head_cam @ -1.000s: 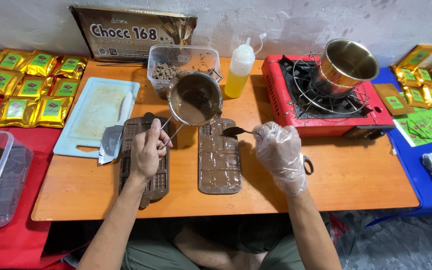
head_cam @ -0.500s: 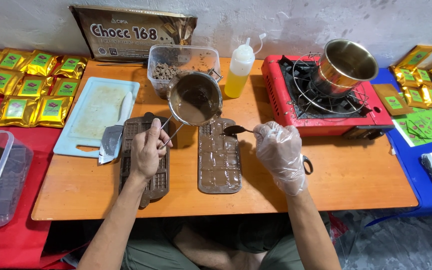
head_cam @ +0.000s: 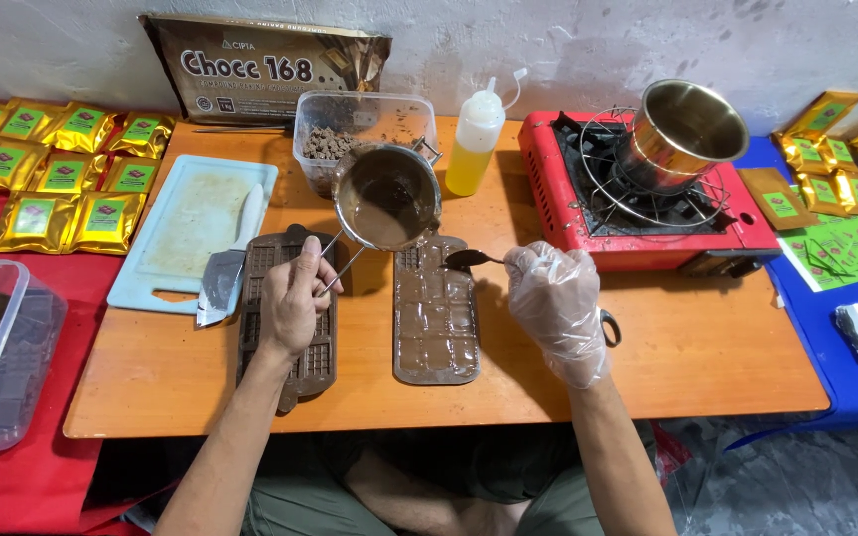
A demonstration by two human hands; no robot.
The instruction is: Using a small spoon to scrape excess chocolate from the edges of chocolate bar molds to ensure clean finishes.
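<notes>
Nothing is shifting since a moment ago: left hand (head_cam: 295, 303) is still gripping the wire handle of a tilted steel pot (head_cam: 387, 198) of melted chocolate, while the gloved right hand (head_cam: 558, 308) is clasping a spoon (head_cam: 471, 259) over the filled mould (head_cam: 436, 313) between them.

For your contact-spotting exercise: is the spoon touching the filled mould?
Cannot tell. In the head view the spoon, held by the gloved right hand, overlaps the top edge of the mould, but looking down shows neither gap nor contact.
</notes>
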